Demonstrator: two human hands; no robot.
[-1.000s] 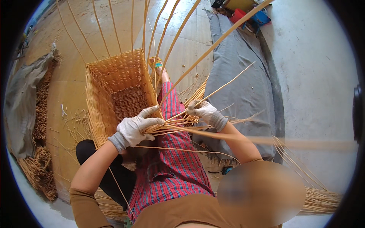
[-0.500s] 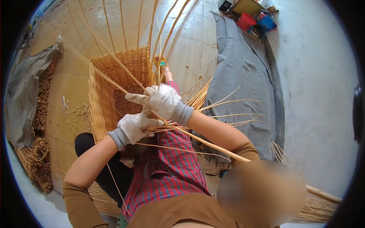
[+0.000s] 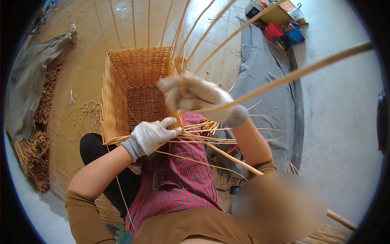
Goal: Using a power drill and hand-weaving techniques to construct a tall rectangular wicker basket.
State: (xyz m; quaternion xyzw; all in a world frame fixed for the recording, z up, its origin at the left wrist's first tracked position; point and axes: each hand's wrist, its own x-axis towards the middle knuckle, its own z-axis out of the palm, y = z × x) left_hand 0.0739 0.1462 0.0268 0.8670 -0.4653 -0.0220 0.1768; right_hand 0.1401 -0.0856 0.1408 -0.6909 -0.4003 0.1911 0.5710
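Observation:
A rectangular wicker basket point(image 3: 111, 93) leans open toward me beyond my lap, its long upright rods fanning out from the far and right rims. My left hand point(image 3: 150, 137), in a pale work glove, is closed on the near right corner of the rim, thumb and forefinger pressing there. Above and right of that corner, my gloved right hand point(image 3: 199, 99) is blurred, its fingers curled. A thick wicker rod point(image 3: 284, 79) runs from it to the far right and appears held in it. Several thinner rods point(image 3: 211, 141) stick out rightward from the corner.
A grey cloth point(image 3: 268, 101) covers the floor at right, with a red bucket point(image 3: 273, 31) and a blue container point(image 3: 294, 35) beyond it. Bundled sticks point(image 3: 30, 162) lie under another cloth point(image 3: 28, 97) at left. Another thick rod point(image 3: 231, 156) crosses near my right forearm.
My right hand has moved up and right from the corner, and the rod has swung from the upper left over to the right. My left hand has shifted slightly right onto the rim corner.

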